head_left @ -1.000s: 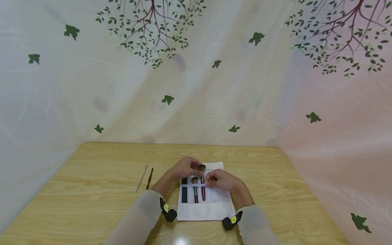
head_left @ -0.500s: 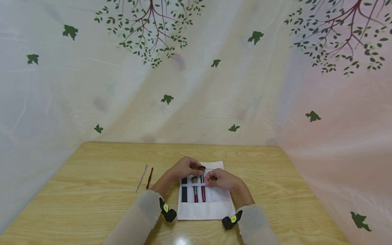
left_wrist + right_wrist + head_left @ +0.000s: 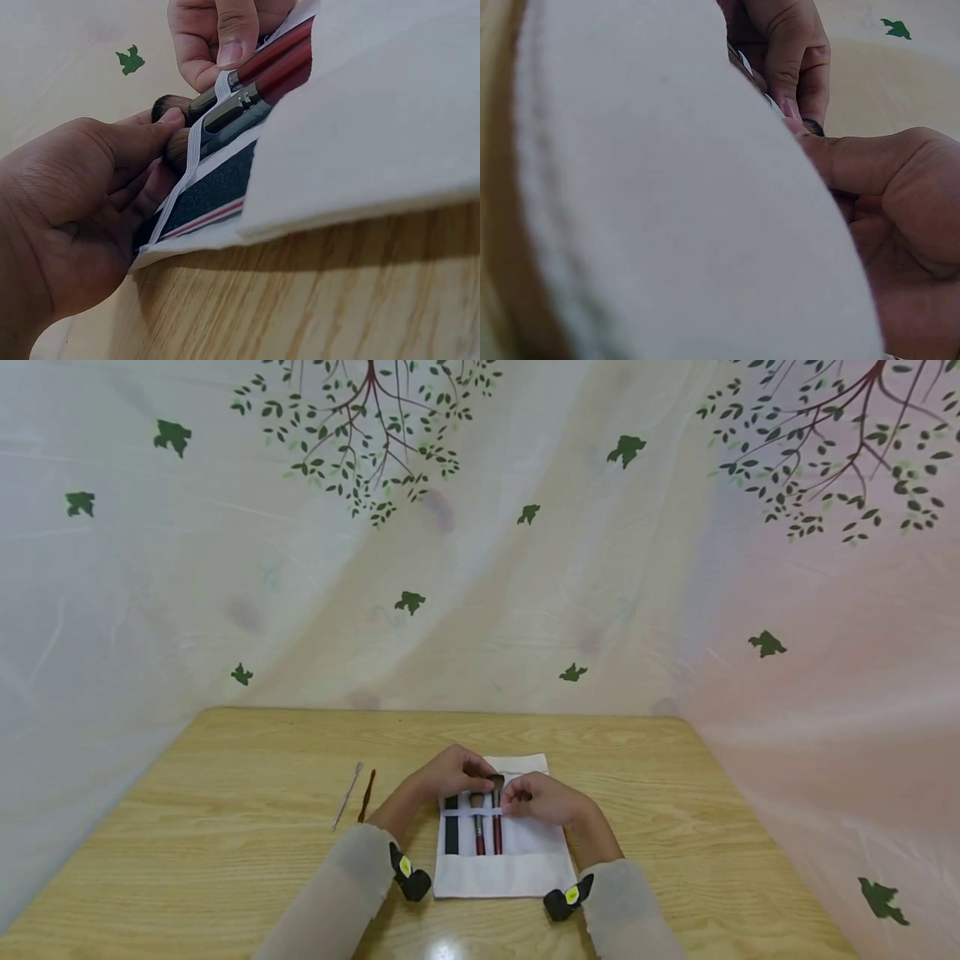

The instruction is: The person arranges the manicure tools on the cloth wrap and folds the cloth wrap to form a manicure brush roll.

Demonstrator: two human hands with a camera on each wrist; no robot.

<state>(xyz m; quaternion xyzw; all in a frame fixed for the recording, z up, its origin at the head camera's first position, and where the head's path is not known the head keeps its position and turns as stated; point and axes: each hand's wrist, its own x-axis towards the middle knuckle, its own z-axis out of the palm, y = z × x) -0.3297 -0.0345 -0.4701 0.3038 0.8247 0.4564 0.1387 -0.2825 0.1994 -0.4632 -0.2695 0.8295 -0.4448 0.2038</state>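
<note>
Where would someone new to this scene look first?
Probably at the white cloth pouch on the wooden table, where the left hand pinches the bristles of a red-handled brush and the right hand grips the elastic band close by. Next, likely, come the leafy branches pictured across the top of the pale backdrop, and two slim tools lying left of the pouch in the head view.
</note>
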